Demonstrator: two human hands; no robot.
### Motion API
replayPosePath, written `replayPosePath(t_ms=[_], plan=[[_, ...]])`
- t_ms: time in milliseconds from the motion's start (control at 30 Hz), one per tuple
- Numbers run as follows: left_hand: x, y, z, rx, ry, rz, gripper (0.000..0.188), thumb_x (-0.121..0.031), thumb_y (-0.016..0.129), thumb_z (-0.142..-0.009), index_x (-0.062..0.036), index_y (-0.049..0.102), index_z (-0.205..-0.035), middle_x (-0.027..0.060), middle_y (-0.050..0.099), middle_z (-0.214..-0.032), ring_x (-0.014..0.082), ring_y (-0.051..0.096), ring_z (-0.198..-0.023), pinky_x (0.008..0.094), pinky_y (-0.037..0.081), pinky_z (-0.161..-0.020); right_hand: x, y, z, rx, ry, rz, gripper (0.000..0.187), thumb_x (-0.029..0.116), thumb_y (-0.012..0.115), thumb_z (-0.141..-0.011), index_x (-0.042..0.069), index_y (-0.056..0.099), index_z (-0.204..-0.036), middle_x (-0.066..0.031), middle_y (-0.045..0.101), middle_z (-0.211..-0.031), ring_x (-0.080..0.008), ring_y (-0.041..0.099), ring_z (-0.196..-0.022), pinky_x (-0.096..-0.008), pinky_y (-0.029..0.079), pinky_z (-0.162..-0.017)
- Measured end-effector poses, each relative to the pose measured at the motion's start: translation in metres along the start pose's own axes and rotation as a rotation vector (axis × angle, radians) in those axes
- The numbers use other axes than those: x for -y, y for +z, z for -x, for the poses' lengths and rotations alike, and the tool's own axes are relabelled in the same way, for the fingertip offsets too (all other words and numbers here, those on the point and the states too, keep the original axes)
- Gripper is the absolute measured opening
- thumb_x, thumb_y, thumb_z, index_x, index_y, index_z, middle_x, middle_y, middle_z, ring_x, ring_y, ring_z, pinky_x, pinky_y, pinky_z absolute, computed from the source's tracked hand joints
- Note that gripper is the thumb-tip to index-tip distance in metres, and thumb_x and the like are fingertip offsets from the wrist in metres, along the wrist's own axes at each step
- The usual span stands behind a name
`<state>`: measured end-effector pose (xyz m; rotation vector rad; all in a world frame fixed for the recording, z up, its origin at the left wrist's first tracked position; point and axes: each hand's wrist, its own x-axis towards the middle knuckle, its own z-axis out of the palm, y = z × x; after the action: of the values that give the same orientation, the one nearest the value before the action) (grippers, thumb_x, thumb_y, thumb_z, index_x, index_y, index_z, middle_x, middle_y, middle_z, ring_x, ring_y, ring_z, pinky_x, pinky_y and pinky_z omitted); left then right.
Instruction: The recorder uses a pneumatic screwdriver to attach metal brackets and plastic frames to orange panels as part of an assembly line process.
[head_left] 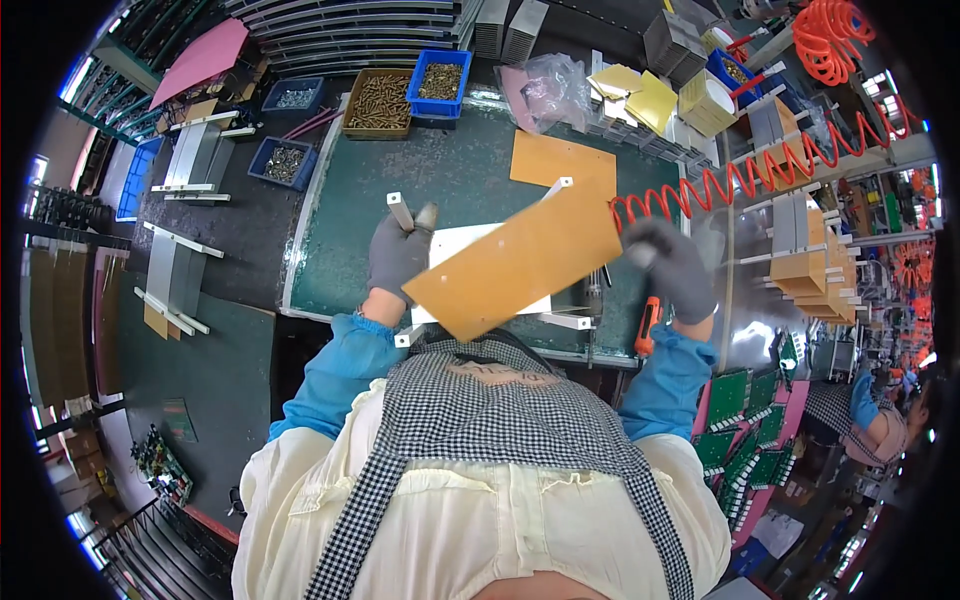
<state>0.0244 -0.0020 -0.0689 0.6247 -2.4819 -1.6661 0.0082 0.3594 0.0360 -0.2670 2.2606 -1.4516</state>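
A white metal frame (pixel 465 240) with post-like legs at its corners lies on the green bench in front of me. My left hand (pixel 398 255), in a grey glove, is closed around the frame's far left leg (pixel 400 212). Over the frame, a thin orange-brown sheet (pixel 520 265) is tilted and partly hides it. My right hand (pixel 675 268), also gloved and smeared by motion, is at the sheet's right end and appears to pinch its edge. Under the right hand lies an orange-handled power screwdriver (pixel 648 326).
Bins of brass-coloured screws (pixel 380 103) and a blue bin (pixel 438 84) stand at the far edge. Another orange-brown sheet (pixel 560 165) lies behind the frame. A red coiled hose (pixel 740 185) crosses the right side. Finished-looking frames (pixel 175 275) stand left; green circuit boards (pixel 745 430) lie right.
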Motion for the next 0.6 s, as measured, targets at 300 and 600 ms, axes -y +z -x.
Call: replayPosePath(t_ms=[300, 600], plan=[[-0.007, 0.000, 0.002, 0.001, -0.047, 0.088, 0.041, -0.040, 0.066, -0.090, 0.0006, 0.060, -0.085, 0.0114, 0.059, -0.075, 0.0214, 0.056, -0.070, 0.0367, 0.044, -0.065, -0.005, 0.037, -0.036, 0.031, -0.053, -0.209, 0.048, 0.024, 0.073, -0.083, 0.000, 0.059, -0.122, -0.0081, 0.065, -0.109, -0.0159, 0.059, -0.102, -0.0321, 0.047, -0.090], [0.011, -0.003, -0.001, 0.074, 0.394, 0.024, 0.034, -0.034, 0.069, -0.089, 0.0001, 0.062, -0.089, 0.0078, 0.061, -0.077, 0.0159, 0.056, -0.069, 0.0323, 0.046, -0.064, -0.021, 0.078, -0.032, -0.323, -0.290, -0.712, 0.047, 0.027, 0.071, -0.086, 0.002, 0.058, -0.123, -0.0064, 0.063, -0.115, -0.0179, 0.060, -0.105, -0.0335, 0.048, -0.091]])
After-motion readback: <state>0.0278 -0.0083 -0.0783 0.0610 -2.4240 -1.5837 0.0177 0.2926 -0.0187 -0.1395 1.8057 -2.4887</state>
